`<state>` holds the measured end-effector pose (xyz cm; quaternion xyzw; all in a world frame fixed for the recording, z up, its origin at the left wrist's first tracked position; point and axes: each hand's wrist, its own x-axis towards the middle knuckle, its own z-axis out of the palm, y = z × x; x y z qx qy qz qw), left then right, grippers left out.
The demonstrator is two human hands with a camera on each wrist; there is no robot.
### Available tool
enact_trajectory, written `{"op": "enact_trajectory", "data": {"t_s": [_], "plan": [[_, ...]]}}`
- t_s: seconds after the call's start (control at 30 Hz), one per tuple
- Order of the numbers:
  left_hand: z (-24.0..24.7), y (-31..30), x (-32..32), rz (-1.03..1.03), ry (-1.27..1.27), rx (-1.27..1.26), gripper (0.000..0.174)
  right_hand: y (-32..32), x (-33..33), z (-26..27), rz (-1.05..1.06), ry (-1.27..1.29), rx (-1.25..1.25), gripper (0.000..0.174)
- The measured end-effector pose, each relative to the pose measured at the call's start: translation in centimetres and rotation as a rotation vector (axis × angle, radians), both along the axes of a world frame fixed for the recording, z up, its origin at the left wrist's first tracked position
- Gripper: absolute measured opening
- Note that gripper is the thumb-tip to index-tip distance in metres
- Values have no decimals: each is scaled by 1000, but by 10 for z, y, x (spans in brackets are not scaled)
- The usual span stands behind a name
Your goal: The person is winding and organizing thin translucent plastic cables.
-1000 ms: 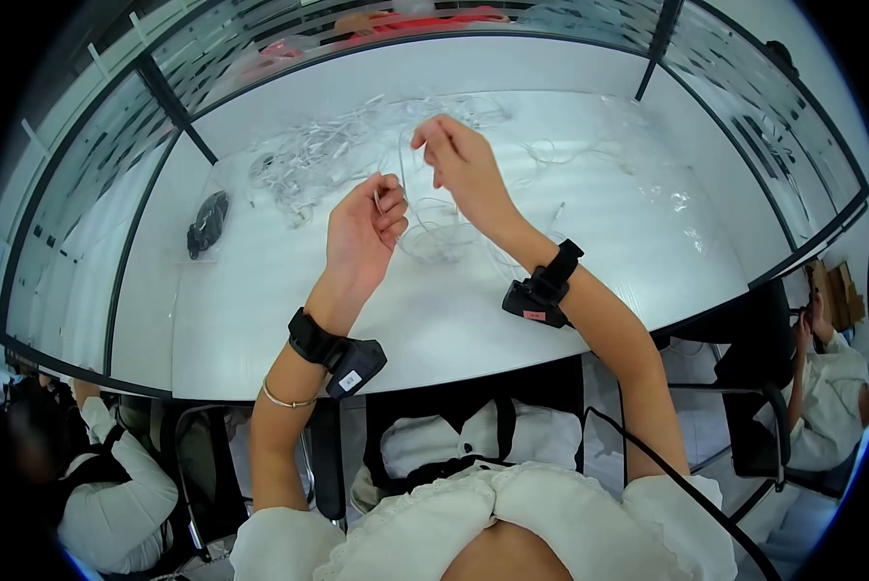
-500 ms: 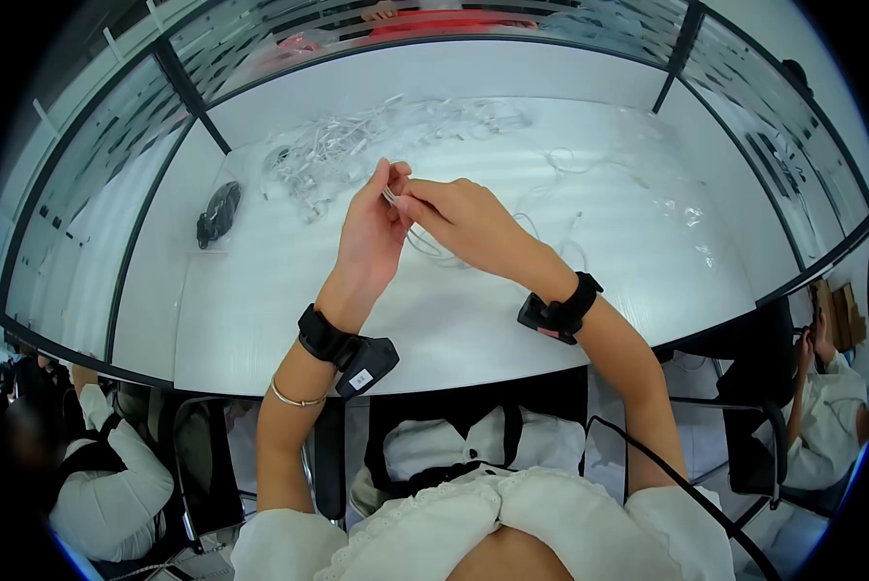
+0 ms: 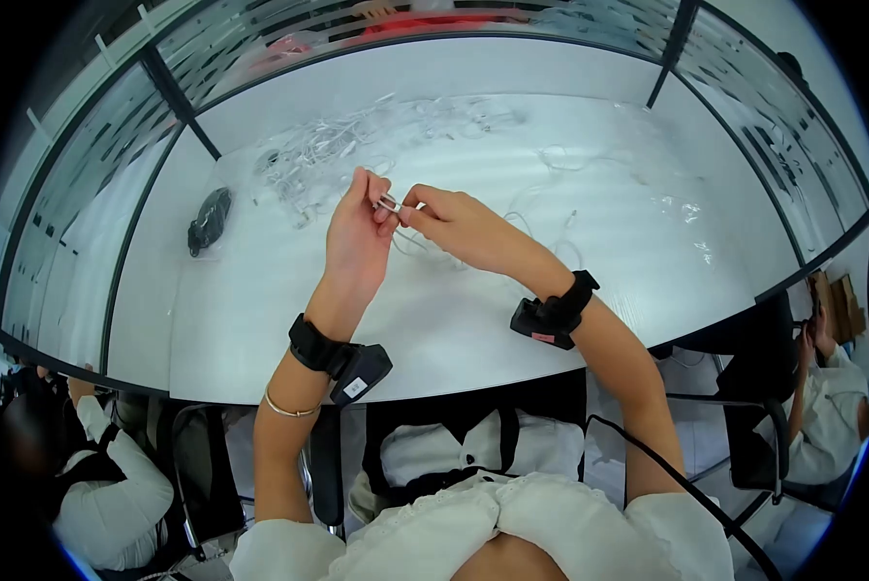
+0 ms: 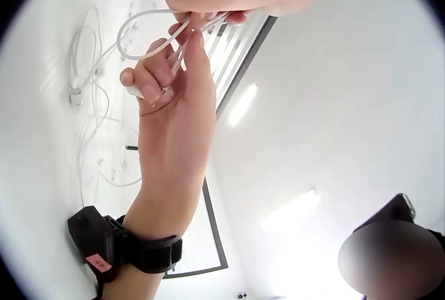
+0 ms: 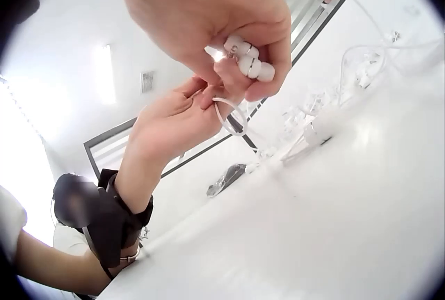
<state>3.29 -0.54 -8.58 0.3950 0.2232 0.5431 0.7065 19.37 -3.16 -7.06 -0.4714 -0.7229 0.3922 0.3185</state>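
White wired earphones [image 5: 249, 63] are held between both hands over the table. My left hand [image 3: 355, 232] is raised with its palm toward the head camera, fingers curled round a folded bundle of white cord [image 3: 388, 202]. From the other side, my right hand [image 3: 468, 228] pinches the end of that bundle between thumb and fingers. White earbud pieces stick out of the right hand's curled fingers in the right wrist view. A loop of the cord [image 4: 119, 35] hangs out beside the hands in the left wrist view.
Tangled white cables [image 3: 328, 150] in a heap lie along the back of the white table [image 3: 260, 320]. A black item in a clear bag [image 3: 210, 223] lies at the left. Loose white cords lie right of centre, clear plastic [image 3: 686, 218] farther right. Low partitions surround the table.
The right hand was raised apart from the left, with cord between them. It has come down to the left hand's fingers, and the cord is now gathered in a short bundle between them.
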Motion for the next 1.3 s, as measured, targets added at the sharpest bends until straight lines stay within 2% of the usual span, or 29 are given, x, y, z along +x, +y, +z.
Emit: {"op": "enact_trajectory", "data": {"t_s": [0.13, 0.27, 0.4, 0.5, 0.6, 0.63, 0.73, 0.77, 0.8, 0.87, 0.9, 1.0, 1.03, 1.13, 1.3], "plan": [[-1, 0, -5, 3, 40, 80, 35, -4, -4, 0, 51, 57, -130, 35], [11, -7, 1, 55, 43, 123, 37, -6, -11, -8, 11, 200, -30, 42], [23, -20, 2, 69, 180, 199, 39, 0, -4, -8, 157, 155, -116, 53], [31, -25, 2, 71, 237, 240, 40, 5, 1, -13, 93, 205, 98, 61], [37, -30, 1, -10, 186, 175, 40, 1, 3, -7, 130, 197, 206, 54], [36, -31, 4, 55, 245, 208, 40, 3, 4, -3, 228, 276, 106, 56], [41, -29, -1, -84, 276, 259, 40, 4, 7, 8, 506, 523, -237, 63], [37, -27, 1, -114, 244, 187, 39, 9, 1, 3, 470, 613, -164, 67], [33, -28, 0, -131, 340, 123, 38, 9, -2, 2, 470, 670, -144, 65], [33, -31, 5, -342, 399, 84, 39, 3, -1, 13, 476, 739, -250, 66], [32, -34, 8, -360, 419, 87, 39, -2, -5, 13, 397, 805, -207, 49], [31, -39, 15, -415, 466, 101, 40, -5, 4, 11, 303, 1034, -340, 32], [31, -36, 14, -440, 478, 116, 41, -4, 5, 15, 279, 1050, -202, 28], [30, -33, 10, -485, 523, 170, 41, -1, 24, 28, 188, 1482, -293, 34], [32, -38, 17, -453, 641, 219, 41, 8, 59, 28, 284, 1585, -211, 40]]}}
